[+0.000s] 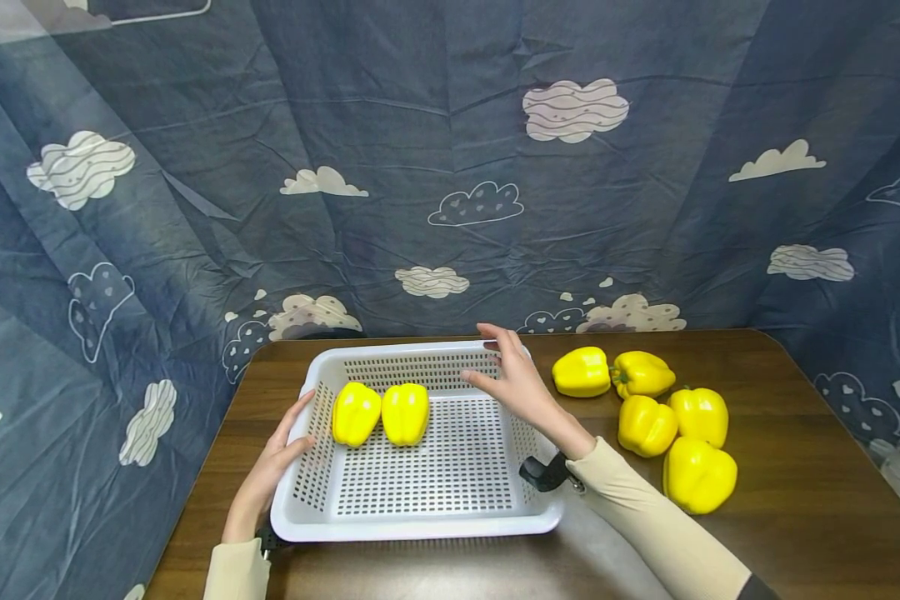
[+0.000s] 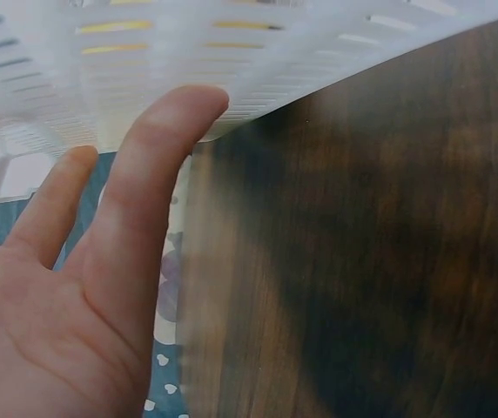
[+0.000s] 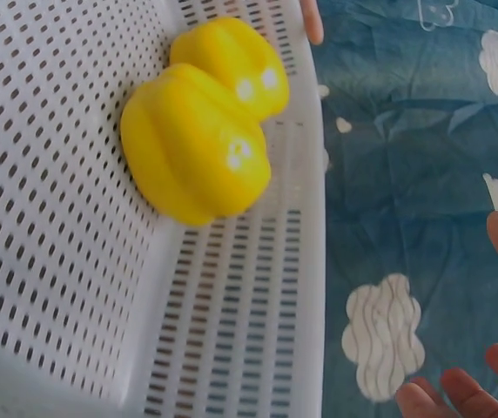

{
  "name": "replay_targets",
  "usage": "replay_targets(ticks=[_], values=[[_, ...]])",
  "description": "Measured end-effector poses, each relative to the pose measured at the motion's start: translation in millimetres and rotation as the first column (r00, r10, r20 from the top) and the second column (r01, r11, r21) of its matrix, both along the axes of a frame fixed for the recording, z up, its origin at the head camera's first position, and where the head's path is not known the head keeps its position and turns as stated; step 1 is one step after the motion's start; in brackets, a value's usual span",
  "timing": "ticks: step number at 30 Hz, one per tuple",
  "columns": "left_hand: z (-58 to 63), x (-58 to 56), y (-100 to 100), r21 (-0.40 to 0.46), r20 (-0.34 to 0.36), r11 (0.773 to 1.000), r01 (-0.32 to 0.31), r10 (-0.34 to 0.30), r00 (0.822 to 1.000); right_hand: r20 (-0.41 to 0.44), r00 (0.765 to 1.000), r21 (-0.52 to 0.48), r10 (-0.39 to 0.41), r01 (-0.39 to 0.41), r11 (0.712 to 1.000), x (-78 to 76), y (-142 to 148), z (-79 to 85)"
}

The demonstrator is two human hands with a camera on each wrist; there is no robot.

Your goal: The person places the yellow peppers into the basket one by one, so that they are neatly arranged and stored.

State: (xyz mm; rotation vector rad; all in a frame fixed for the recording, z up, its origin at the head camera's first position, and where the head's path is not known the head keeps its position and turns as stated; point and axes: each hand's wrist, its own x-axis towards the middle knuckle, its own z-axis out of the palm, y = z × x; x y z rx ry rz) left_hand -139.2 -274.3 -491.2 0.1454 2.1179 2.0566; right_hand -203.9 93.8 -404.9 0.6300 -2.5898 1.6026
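Note:
A white perforated plastic basket sits on the table, with two yellow bell peppers side by side at its left end. My left hand is at the basket's left side; in the left wrist view its thumb lies against the slotted outer wall, fingers extended. Over the basket's right side reaches my right hand, thumb and fingers spread with nothing between them. The right wrist view catches only its fingertips at the right edge, apart from the basket rim.
Right of the basket, several more yellow bell peppers lie grouped on the brown wooden table. A dark blue curtain with cloud prints hangs behind the table and along its sides. The right forearm passes close to the nearest peppers.

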Motion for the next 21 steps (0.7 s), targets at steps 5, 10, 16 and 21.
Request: replay_targets(ticks=[5, 10, 16, 21], values=[[0.4, 0.3, 0, 0.006, 0.000, 1.000, 0.000, 0.000, 1.000, 0.003, 0.999, -0.021, -0.046, 0.046, 0.999, 0.8, 17, -1.6], [0.5, 0.8, 0, 0.009, 0.003, 1.000, -0.001, 0.001, 1.000, 0.023, 0.997, -0.034, -0.078, 0.079, 0.996, 1.1, 33, -3.3], [0.3, 1.2, 0, 0.007, 0.010, 1.000, -0.007, 0.007, 1.000, 0.029, 0.994, -0.020, -0.109, 0.109, 0.994, 0.2, 49, -8.5], [0.3, 1.0, 0, 0.009, 0.004, 1.000, -0.003, 0.003, 1.000, 0.023, 0.988, 0.015, -0.154, 0.154, 0.988, -0.4, 59, -12.1]])
